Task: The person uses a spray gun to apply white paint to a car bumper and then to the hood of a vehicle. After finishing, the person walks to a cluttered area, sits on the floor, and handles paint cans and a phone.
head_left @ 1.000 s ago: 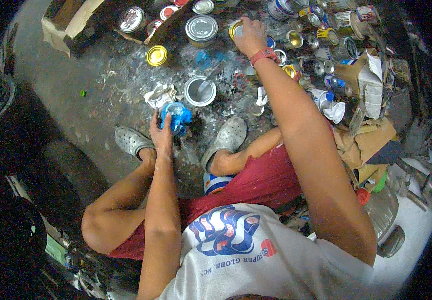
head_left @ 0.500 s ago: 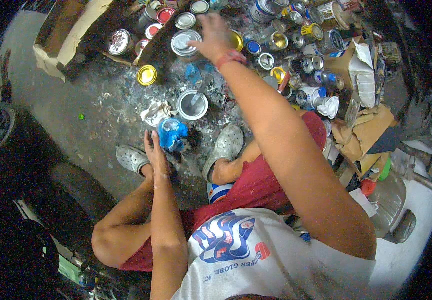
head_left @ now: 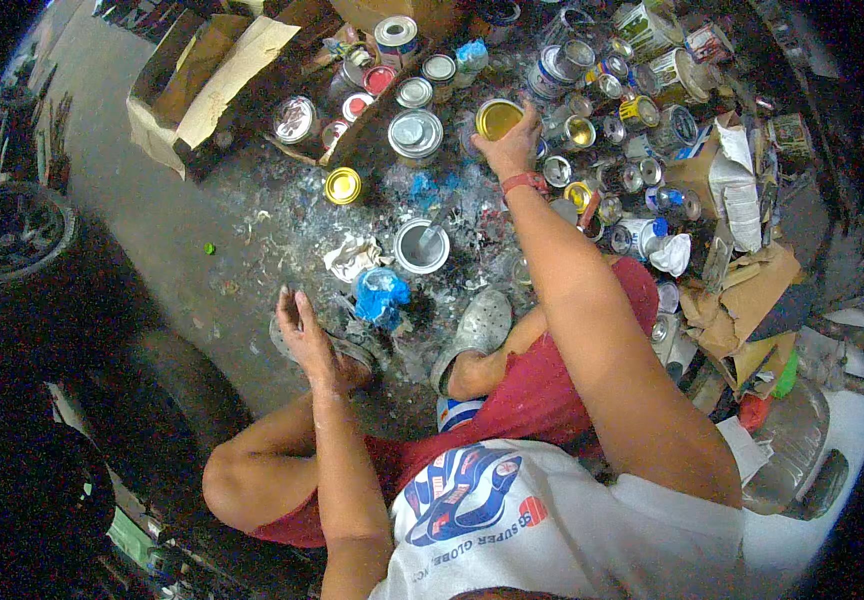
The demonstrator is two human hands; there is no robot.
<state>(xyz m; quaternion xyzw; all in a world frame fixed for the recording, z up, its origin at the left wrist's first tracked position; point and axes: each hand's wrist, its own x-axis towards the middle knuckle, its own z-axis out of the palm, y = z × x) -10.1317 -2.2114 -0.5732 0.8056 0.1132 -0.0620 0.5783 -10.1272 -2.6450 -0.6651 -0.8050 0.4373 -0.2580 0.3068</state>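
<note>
My right hand [head_left: 512, 143] reaches far forward, its thumb and fingers around the rim of a round can with a gold-coloured top [head_left: 499, 119]. Over the left shoe, my left hand [head_left: 306, 338] is held with fingers stretched out and nothing in it. Near it stands a container wrapped in blue plastic [head_left: 381, 298], beside a crumpled white cloth or paper [head_left: 354, 258]. Between my hands sits an open can of grey paint [head_left: 422, 246] with a flat stirrer leaning in it. A silver-lidded can [head_left: 415, 134] stands left of my right hand.
Many cans and jars crowd the far right, among them a yellow can [head_left: 639, 112]. A small yellow-rimmed can [head_left: 343, 185] stands on the paint-spattered floor. Torn cardboard [head_left: 742, 290] lies right, a cardboard box [head_left: 237, 75] far left, and a wheel [head_left: 14, 232] at the left edge.
My right hand has gone from near the silver-lidded can to the gold-topped can and closed around its rim. My left hand has drawn away from the blue-wrapped container. The whole view has shifted.
</note>
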